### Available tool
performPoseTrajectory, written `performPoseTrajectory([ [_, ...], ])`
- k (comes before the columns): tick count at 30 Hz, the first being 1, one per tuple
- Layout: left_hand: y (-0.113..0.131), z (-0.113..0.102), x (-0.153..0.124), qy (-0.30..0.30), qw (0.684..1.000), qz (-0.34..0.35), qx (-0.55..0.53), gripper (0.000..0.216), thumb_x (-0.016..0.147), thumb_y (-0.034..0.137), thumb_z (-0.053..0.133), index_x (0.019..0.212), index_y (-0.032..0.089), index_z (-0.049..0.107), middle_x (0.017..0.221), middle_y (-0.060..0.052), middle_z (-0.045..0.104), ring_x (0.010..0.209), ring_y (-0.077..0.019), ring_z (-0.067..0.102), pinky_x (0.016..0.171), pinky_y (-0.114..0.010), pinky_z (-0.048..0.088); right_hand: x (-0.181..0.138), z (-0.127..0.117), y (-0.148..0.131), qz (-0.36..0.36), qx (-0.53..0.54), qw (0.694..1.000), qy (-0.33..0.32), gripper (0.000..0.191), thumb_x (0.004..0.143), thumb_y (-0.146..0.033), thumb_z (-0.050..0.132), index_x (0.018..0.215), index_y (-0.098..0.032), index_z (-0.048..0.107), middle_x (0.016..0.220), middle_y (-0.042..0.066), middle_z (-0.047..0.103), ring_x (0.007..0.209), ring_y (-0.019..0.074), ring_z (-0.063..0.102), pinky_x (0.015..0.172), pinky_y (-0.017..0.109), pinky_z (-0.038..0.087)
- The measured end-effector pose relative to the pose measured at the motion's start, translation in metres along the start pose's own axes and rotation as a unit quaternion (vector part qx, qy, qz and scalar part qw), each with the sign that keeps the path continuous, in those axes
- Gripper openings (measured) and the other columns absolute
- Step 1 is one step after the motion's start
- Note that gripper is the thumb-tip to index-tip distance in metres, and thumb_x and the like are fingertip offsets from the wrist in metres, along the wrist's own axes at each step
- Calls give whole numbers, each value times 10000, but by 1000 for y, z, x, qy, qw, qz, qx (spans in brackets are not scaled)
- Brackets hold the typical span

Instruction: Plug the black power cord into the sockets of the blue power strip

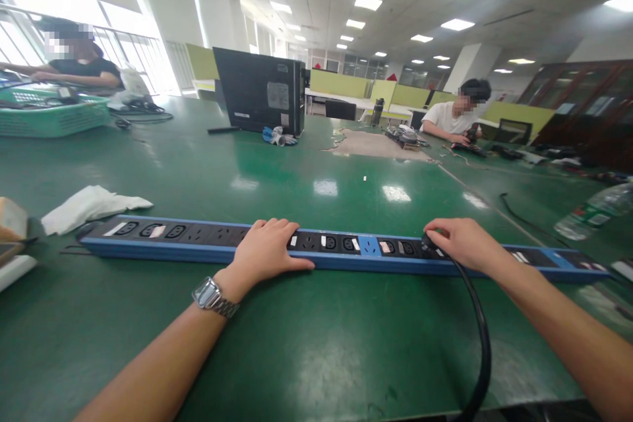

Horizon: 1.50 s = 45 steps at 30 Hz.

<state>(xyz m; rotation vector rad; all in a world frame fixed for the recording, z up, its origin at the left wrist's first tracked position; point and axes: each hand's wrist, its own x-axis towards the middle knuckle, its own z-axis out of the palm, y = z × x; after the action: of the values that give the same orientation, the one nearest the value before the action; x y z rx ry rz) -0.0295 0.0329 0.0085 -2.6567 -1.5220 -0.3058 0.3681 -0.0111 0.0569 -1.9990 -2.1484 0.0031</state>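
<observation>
A long blue power strip (277, 262) with black socket panels lies across the green table in front of me. My left hand (270, 247) spans its width left of the middle, fingers over the far edge and thumb along the near side. Between the fingertips of my right hand (459, 241) is a black plug (429, 245), held at a socket right of the middle. How deep it sits in the socket I cannot tell. Its thick black cable (482, 336) bends down toward the table's near edge. Small labels stick beside several sockets.
White tissue (91, 206) lies at the strip's left end. A black computer case (257, 92) stands behind, gloves (279, 136) beside it. At right is a plastic bottle (596, 211). A green basket (54, 115) sits at far left. Two people work across the table.
</observation>
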Motion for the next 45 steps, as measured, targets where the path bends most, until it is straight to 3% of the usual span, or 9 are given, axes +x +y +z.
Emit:
performPoseTrajectory([
  [7, 0, 1, 0, 5, 1000, 1, -9, 747, 686, 795, 618, 1127, 192, 637, 1097, -107, 703, 1027, -326, 634, 906, -444, 423, -2, -6, -6, -32, 19, 999, -39, 308, 842, -399, 489, 870, -240, 752, 713, 13, 726, 631, 174, 620, 610, 285, 417],
  [15, 0, 3, 0, 6, 1000, 0, -8, 754, 677, 813, 607, 1117, 201, 636, 1075, -106, 705, 1018, -322, 636, 908, -436, 420, 3, -10, 5, -31, 48, 995, -82, 313, 830, -429, 511, 842, -227, 750, 695, 25, 712, 633, 179, 615, 612, 284, 428],
  [20, 0, 2, 1, 4, 1000, -2, -7, 740, 678, 807, 614, 1108, 204, 638, 1070, -102, 704, 1016, -322, 638, 900, -433, 421, -1, -10, 11, -36, 83, 994, -57, 312, 823, -431, 531, 867, -225, 762, 762, 49, 734, 684, 195, 637, 632, 286, 452],
  [29, 0, 2, 0, 5, 1000, -1, -7, 749, 680, 802, 616, 1122, 198, 639, 1066, -103, 701, 1018, -329, 637, 910, -450, 424, 3, 2, -7, -15, -11, 998, -58, 300, 820, -387, 470, 777, -235, 725, 691, 24, 708, 632, 185, 611, 604, 292, 402],
  [34, 0, 3, 0, 9, 1000, 1, -8, 752, 673, 803, 624, 1117, 195, 637, 1077, -107, 701, 1023, -329, 636, 907, -446, 425, 0, 0, -5, -11, 6, 998, -54, 287, 818, -400, 491, 788, -243, 729, 675, 16, 703, 623, 188, 614, 597, 296, 406],
  [36, 0, 4, 0, 9, 1000, 1, -7, 749, 675, 808, 616, 1110, 198, 636, 1080, -108, 701, 1023, -328, 636, 905, -444, 423, 0, -6, -7, 9, 28, 999, -15, 285, 813, -414, 502, 787, -244, 730, 699, 17, 712, 652, 194, 627, 616, 301, 419],
  [40, 0, 4, 0, 9, 1000, 4, -1, 762, 682, 818, 600, 1118, 193, 632, 1081, -112, 701, 1028, -329, 634, 908, -446, 418, 7, -4, -46, 75, 123, 987, 73, 299, 824, -419, 505, 846, -227, 733, 798, 33, 740, 711, 193, 658, 625, 285, 446],
  [43, -1, 4, 0, 10, 1000, 2, 4, 763, 682, 814, 605, 1120, 190, 628, 1078, -110, 702, 1022, -326, 634, 904, -444, 419, 17, 15, -103, 36, 211, 976, -49, 263, 822, -368, 515, 828, -195, 713, 687, 22, 706, 539, 148, 612, 551, 255, 437],
  [45, -1, 4, 0, 11, 1000, 3, 4, 756, 679, 813, 610, 1109, 193, 629, 1072, -103, 702, 1017, -321, 635, 899, -440, 421, 27, 27, -141, 32, 235, 970, -47, 225, 815, -332, 523, 812, -186, 695, 604, 6, 669, 485, 129, 589, 524, 233, 419],
])
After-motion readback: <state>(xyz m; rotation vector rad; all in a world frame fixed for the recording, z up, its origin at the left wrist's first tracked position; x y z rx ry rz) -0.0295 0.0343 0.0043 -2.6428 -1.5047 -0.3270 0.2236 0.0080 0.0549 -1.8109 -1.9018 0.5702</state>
